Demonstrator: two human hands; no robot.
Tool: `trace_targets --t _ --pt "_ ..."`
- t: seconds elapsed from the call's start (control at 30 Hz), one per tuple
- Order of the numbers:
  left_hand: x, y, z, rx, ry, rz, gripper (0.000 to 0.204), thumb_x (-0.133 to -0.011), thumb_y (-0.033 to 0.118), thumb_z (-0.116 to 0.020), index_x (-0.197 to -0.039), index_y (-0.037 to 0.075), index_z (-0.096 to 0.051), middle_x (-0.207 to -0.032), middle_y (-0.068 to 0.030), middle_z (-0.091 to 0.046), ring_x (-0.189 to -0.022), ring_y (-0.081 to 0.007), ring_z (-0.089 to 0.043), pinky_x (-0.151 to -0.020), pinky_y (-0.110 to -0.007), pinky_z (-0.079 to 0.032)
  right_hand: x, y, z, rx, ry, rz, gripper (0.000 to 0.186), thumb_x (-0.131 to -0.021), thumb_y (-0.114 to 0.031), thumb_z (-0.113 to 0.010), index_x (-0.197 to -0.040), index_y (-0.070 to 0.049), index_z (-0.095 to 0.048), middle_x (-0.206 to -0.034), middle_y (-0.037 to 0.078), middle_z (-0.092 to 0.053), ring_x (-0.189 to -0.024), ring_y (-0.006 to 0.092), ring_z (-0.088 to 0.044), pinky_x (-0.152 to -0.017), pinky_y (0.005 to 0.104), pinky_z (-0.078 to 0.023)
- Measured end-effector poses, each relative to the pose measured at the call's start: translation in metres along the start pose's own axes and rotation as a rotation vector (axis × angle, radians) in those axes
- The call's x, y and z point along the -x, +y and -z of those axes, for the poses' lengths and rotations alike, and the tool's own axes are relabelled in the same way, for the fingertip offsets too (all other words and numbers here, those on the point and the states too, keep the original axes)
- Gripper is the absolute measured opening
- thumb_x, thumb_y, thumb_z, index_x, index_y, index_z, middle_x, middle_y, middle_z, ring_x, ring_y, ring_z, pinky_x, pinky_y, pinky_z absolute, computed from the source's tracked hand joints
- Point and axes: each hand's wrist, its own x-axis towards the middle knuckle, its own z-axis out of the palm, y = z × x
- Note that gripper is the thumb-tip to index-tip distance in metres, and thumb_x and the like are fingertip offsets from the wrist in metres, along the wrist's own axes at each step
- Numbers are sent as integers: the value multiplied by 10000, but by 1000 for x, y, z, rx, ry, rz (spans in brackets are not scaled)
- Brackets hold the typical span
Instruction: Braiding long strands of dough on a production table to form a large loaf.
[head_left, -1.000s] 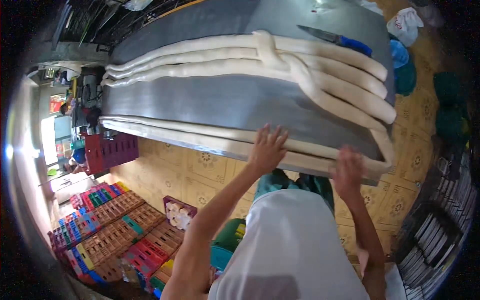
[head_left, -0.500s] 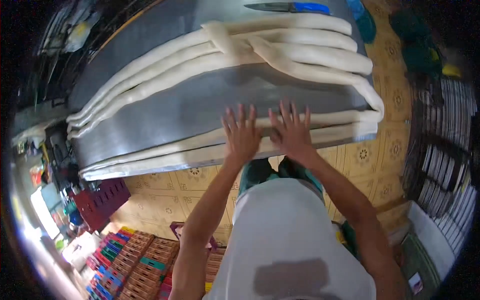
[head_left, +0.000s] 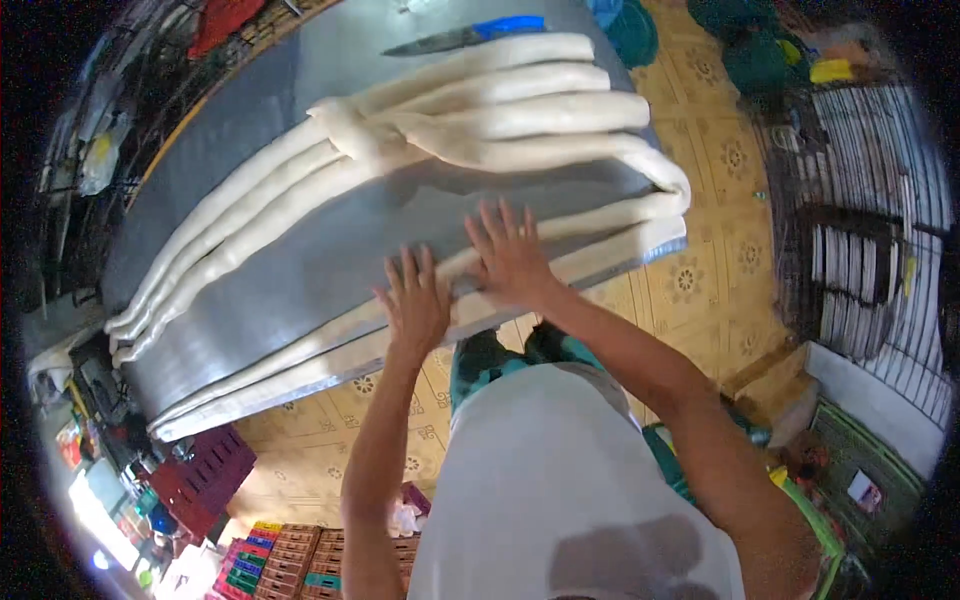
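Note:
Two long pale dough ropes [head_left: 592, 222] lie side by side along the near edge of a grey metal table [head_left: 330, 265]. My left hand [head_left: 415, 308] rests on them around the middle, fingers spread and pointing away from me. To its right, my right hand [head_left: 513, 262] also lies flat on the ropes, fingers apart. The dough under both palms is hidden. Farther back, several thicker dough ropes [head_left: 245, 235] run across the table, with short ends crossing over them in the middle. One strand [head_left: 655, 165] bends at the right end toward the near ropes.
Beyond the dough lies a knife [head_left: 470, 36] with a blue handle. Tiled floor [head_left: 685, 280] borders the table at right and front. Racks of stacked trays [head_left: 860, 270] stand at right. Stacked crates [head_left: 285, 565] and a dark red crate [head_left: 215, 465] are at lower left.
My view has turned, so the table and dough sit farther left and more slanted. Both hands stay open on the near ropes, with little visible shift along them.

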Motion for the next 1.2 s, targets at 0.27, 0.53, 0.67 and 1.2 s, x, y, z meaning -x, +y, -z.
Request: trace_targets --t 0.27,0.53,0.67,1.2 --pt "-26 95 -22 -35 108 -189 702 -1063 441 -582 -1689 174 -408 -1750 -164 -359 -1611 -497 -264 -1280 -737 -150 21 62 13 -124 -114 204 664 -1033 -413 -611 -1605 -96 -498 -1643 181 -491 -1508 384 -464 -1255 676 -289" --pt "-31 136 -20 -54 50 3 752 -1096 508 -517 -1742 202 -286 -1786 -231 -227 -1613 -587 -158 -1258 -784 -127 3 95 35 -47 -314 230 671 -1044 -391 -628 -1638 -133 -450 -1672 228 -423 -1516 469 -419 -1260 685 -276" --pt "-26 147 -14 -55 24 17 745 -1097 508 -520 -1738 202 -293 -1790 -223 -218 -1613 -588 -158 -1249 -800 -121 13 101 42 -118 -228 178 645 -1044 -349 -627 -1618 -104 -464 -1665 260 -413 -1515 491 -409 -1268 680 -266" --pt "-29 48 -6 -101 236 104 761 -1076 497 -593 -1733 230 -318 -1823 -110 -212 -1635 -515 -182 -1260 -775 -144 -5 16 11 31 -127 22 648 -1054 -387 -592 -1614 -84 -473 -1654 255 -452 -1517 503 -418 -1238 714 -284"
